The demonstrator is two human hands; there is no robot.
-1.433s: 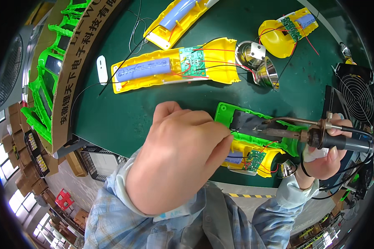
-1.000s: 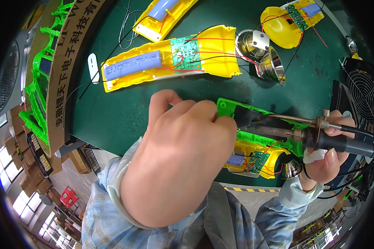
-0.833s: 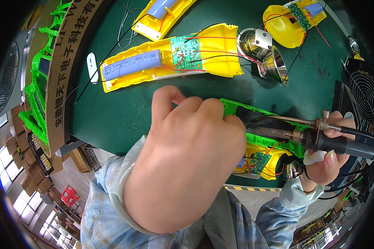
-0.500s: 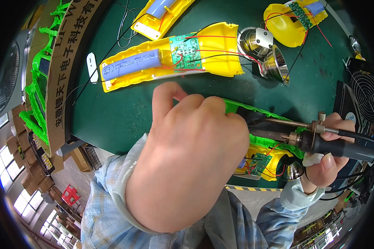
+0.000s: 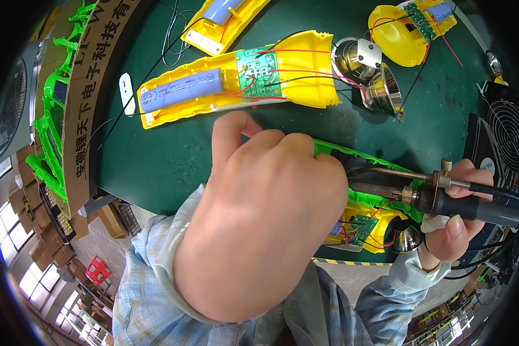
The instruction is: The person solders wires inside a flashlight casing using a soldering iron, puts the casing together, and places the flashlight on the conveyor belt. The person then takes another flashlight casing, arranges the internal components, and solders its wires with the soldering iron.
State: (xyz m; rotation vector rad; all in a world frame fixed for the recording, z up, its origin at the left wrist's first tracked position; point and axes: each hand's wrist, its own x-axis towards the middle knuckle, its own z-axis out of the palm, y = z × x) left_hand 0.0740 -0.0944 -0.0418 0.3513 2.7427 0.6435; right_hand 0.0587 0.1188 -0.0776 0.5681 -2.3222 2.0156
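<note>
My left hand (image 5: 265,213) fills the middle with its back toward me and its fingers curled in. Its fingertips are hidden, so what they pinch cannot be seen. Beneath it runs a bright green plastic shell (image 5: 327,148) with a dark inside. My right hand (image 5: 452,239) grips a soldering iron (image 5: 473,209) by its dark handle, with a thin metal tube clamped alongside. The iron points left over the green shell, and its tip is lost behind my left hand. Just nearer to me lies a yellow lamp housing (image 5: 380,249) with a green circuit board (image 5: 361,229) and a small reflector (image 5: 407,239).
Beyond my hands lies a yellow housing (image 5: 305,52) with a blue battery cell (image 5: 181,90), circuit board and wired reflectors (image 5: 382,92). More yellow housings (image 5: 393,36) sit farther back. A cardboard box (image 5: 92,98) with green shells stands left; a black fan (image 5: 506,124) stands right.
Almost nothing differs. Both hands and the soldering iron keep nearly the same place, with only a very slight shift in the view.
</note>
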